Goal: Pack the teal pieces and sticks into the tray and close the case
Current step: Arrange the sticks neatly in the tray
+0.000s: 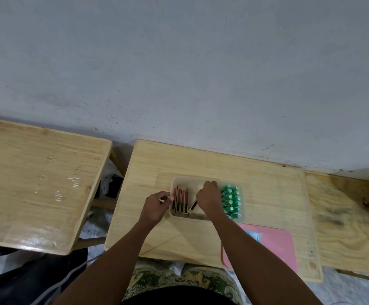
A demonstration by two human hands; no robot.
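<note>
At the frame's centre, the right hand (209, 198) pinches a stick (192, 206) over the clear tray (205, 178); the left hand (157, 203), curled, grips the tray's left edge beside the teal pieces (232, 201).

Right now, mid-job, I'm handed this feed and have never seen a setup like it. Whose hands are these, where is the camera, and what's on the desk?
There is no machine here: a person works with two bare hands, and the single picture comes from a wide-angle camera worn on their head, looking forward and down.

On the wooden desk stands a clear tray. Its right side holds rows of teal pieces standing upright. Its left side holds red and dark sticks lying side by side.

The right hand reaches into the middle of the tray and holds one stick, tilted. The left hand pinches something pale and thin at the tray's left edge; what it is I cannot tell. A pink lid lies nearer the person, not yet closed.
</note>
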